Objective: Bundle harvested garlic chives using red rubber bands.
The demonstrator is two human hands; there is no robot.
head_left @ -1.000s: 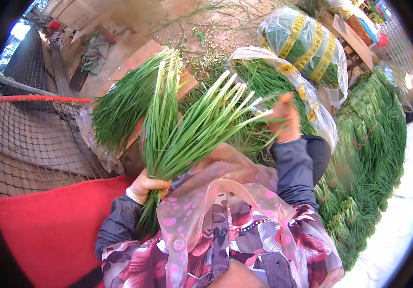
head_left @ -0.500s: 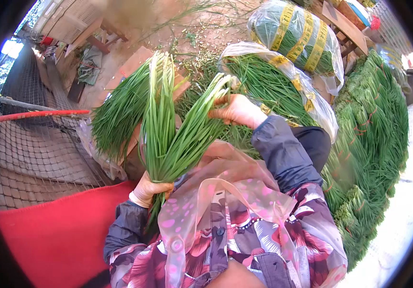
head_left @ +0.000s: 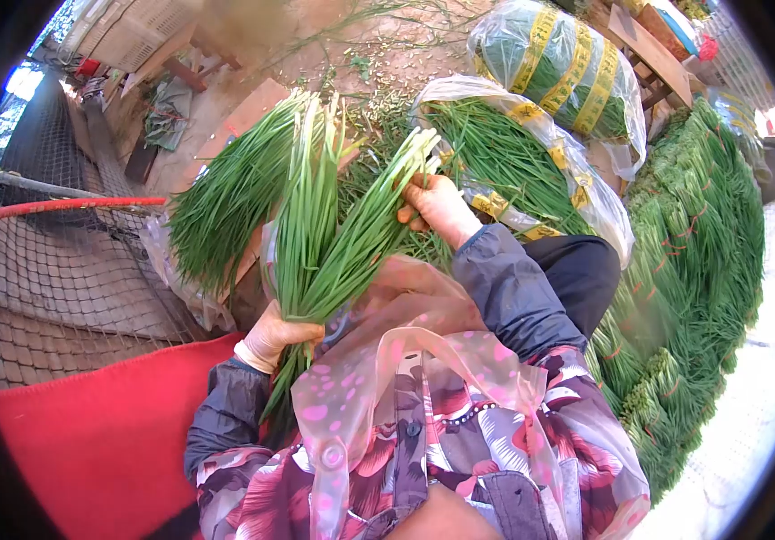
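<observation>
A bunch of chives [head_left: 315, 234] spreads in a V, pale stem ends up, green leaves down. My left hand [head_left: 278, 337] is wrapped round its lower, leafy part, and the leaf tips hang below the fist. At the upper right, my right hand [head_left: 441, 211] has its fingers curled against the pale stems of the right-hand branch; its fingertips are partly hidden. Another pile of chives [head_left: 230, 202] lies to the left, behind the bunch, on a board [head_left: 260, 101]. A pink-spotted clear apron [head_left: 423, 315] covers my lap.
An open plastic bag of chives [head_left: 504, 153] lies beyond my right hand, with a taped full bag [head_left: 558, 76] behind it. Tied bundles of chives [head_left: 702, 234] are heaped at right. To the left are netting [head_left: 72, 297], a red cloth [head_left: 108, 405] and a crate [head_left: 126, 31].
My right hand has shifted slightly left and down along the right-hand branch, its fingers curling more. My left hand keeps its grip, a little lower and further left.
</observation>
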